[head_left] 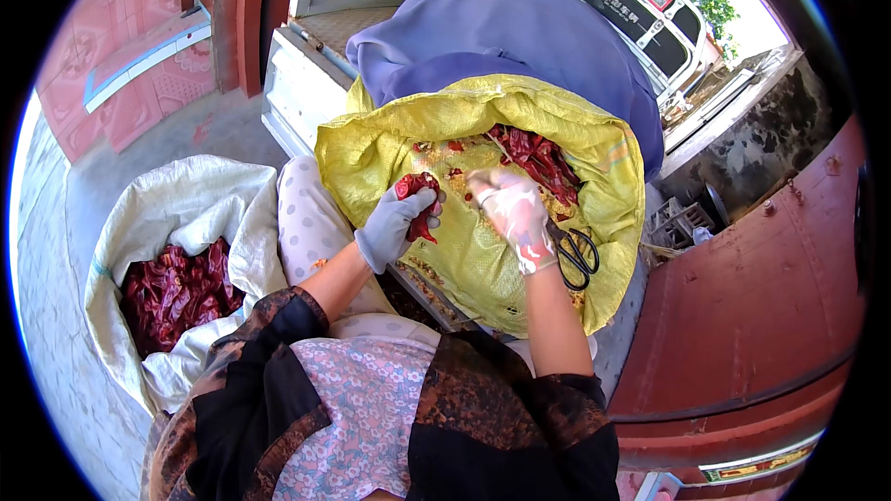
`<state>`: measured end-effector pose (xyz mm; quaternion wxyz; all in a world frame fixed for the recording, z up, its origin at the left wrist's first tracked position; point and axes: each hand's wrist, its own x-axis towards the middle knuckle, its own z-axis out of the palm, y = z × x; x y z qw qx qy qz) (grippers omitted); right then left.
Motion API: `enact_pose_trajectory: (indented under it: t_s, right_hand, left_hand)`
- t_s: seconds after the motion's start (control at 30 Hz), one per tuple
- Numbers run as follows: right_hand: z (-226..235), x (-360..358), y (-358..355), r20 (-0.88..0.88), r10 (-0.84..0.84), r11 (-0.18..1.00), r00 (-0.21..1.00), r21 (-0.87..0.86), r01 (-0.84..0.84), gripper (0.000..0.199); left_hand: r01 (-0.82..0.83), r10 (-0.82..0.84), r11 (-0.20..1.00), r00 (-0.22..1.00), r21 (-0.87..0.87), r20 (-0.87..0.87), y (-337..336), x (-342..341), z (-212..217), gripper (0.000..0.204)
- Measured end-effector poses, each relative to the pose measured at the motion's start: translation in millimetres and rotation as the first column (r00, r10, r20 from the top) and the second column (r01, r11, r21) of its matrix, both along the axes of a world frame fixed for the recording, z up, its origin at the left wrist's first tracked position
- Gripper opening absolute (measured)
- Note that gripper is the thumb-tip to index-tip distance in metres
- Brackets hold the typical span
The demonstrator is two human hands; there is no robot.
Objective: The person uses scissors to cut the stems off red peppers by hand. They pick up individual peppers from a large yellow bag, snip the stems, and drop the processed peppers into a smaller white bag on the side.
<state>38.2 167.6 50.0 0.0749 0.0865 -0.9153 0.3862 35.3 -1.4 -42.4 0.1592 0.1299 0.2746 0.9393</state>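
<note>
Gaping open, a yellow sack [371, 134] faces the person, a smaller white sack [255, 246] standing to its left. Over the yellow sack, the right hand [510, 209], too blurred to tell its grip, and the left hand [394, 225], fingers closed, are apart. Black scissors [561, 239] show beside the right wrist; dried red pepper [418, 187] sits clamped in the left hand.

The yellow sack [464, 291] is creased woven plastic; the crumpled red dried pepper [415, 185] looks glossy; the grey fabric glove [383, 228], matt; the black looped scissors [562, 243], smooth.
</note>
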Motion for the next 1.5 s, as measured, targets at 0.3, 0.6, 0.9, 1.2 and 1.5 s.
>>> enact_pose_trajectory:
  t_s: [0.3,0.6,0.9,1.2,1.5]
  right_hand:
    - [-26,-119,88,-0.569,-0.162,0.564,0.806,0.617,0.549,0.029]
    - [15,-21,72,-0.304,-0.334,0.849,0.892,0.314,0.424,0.026]
    - [-13,40,20,-0.147,-0.296,0.935,0.944,-0.248,0.255,0.017]
    - [-50,67,-26,-0.523,-0.119,0.987,0.844,0.031,0.158,0.012]
    - [-33,71,-4,-0.218,-0.186,0.961,0.958,-0.242,0.131,0.011]
  left_hand:
    - [0.053,-0.069,0.982,0.994,-0.184,-0.083,3,13,14,0.025]
    - [0.033,-0.034,0.987,0.999,-0.16,-0.004,12,11,0,0.013]
    - [0.096,-0.113,0.979,0.99,-0.178,-0.087,24,12,20,0.015]
    - [0.235,-0.242,0.968,0.966,-0.083,-0.09,29,14,9,0.026]
    - [0.175,-0.191,0.972,0.977,-0.153,-0.091,28,22,20,0.021]
